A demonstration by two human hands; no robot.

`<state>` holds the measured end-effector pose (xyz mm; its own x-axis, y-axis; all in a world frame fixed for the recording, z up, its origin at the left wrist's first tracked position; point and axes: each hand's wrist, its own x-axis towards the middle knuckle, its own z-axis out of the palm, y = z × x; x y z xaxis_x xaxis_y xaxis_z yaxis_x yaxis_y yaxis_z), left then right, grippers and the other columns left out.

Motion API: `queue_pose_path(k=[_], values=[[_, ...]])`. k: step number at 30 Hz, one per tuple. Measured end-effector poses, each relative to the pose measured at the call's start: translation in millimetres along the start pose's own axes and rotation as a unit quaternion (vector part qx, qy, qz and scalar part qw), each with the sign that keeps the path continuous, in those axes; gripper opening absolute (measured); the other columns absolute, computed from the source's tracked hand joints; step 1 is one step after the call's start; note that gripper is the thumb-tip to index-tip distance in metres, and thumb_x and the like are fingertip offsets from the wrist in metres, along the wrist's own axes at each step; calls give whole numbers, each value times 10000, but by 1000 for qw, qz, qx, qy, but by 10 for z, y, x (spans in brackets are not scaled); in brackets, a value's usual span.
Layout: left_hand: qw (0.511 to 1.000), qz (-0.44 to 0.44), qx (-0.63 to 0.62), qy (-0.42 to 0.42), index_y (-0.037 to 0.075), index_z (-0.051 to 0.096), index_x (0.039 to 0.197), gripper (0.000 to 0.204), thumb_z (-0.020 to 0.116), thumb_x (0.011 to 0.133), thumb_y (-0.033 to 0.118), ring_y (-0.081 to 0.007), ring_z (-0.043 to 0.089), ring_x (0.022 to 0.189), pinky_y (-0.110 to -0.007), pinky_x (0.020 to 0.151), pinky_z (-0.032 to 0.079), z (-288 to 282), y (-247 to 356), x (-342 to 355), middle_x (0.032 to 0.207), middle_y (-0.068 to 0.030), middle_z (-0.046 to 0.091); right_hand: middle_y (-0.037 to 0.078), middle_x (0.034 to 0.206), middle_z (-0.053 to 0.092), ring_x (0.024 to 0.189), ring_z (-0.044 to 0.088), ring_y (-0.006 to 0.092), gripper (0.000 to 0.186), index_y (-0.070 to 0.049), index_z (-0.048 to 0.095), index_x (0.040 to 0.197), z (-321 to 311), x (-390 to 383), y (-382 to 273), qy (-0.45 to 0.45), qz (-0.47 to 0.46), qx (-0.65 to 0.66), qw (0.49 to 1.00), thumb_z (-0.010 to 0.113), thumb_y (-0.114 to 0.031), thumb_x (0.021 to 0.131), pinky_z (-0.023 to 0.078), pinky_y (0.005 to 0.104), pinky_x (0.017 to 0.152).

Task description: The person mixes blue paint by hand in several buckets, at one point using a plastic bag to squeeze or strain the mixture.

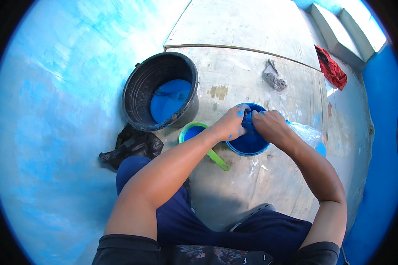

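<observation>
1 view only, head-worn fisheye, looking steeply down from above the person's own chest and lap. Both forearms enter from the lower edge and meet just above frame centre, left hand (232,125) and right hand (272,126) close to the lens, over a small blue bowl (250,143). Black tub (160,90) sits up-left of the left hand, grey rag (274,77) beyond the right hand, red cloth (331,68) far up-right. Blue wall (53,132) bends along the left rim. No 2nd view, so no overlap.
</observation>
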<state>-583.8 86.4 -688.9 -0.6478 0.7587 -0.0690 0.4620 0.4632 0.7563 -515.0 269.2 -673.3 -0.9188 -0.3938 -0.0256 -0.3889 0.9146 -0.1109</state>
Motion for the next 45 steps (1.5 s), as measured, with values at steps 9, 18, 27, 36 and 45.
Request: queue_pose_path(k=[9, 18, 27, 36, 45], values=[[999, 27, 26, -19, -56, 681, 1098, 421, 652, 678, -60, -355, 686, 872, -402, 802, 537, -17, -38, 51, 941, -255, 693, 140, 628, 670, 588, 697, 301, 126, -73, 659, 747, 146, -32, -60, 43, 17, -22, 999, 586, -113, 842, 553, 411, 525], [993, 68, 94, 6, -58, 699, 1041, 377, 612, 677, -100, -405, 663, 872, -408, 794, 535, 77, -106, 62, 914, -259, 681, 145, 668, 684, 636, 707, 309, 158, -73, 696, 724, 89, -29, -156, 0, 6, 25, 1000, 602, -135, 835, 564, 422, 576], [971, -36, 20, 236, -35, 625, 946, 173, 705, 816, 46, -226, 648, 758, -363, 698, 533, 196, 299, -215, 875, -159, 654, 226, 804, 712, 729, 709, 336, 169, 1, 718, 809, 3, -31, -2, -142, 138, 239, 951, 574, -87, 824, 560, 420, 658], [838, -243, -457, 173, 22, 616, 987, 351, 544, 1020, 364, -112, 616, 827, -282, 723, 482, 1033, 388, -595, 884, -50, 636, 207, 1089, 696, 939, 686, 267, 296, 30, 613, 1149, 297, -163, -280, -61, 374, 801, 464, 469, -183, 1003, 558, 414, 852], [920, -195, -329, 90, -32, 585, 1046, 337, 440, 1060, 272, -157, 540, 751, -326, 690, 446, 1045, 567, -700, 817, -71, 583, 255, 1331, 587, 1197, 602, 360, 490, -16, 383, 1437, 211, -289, -348, -66, 328, 843, 421, 389, -343, 1072, 477, 503, 1034]])
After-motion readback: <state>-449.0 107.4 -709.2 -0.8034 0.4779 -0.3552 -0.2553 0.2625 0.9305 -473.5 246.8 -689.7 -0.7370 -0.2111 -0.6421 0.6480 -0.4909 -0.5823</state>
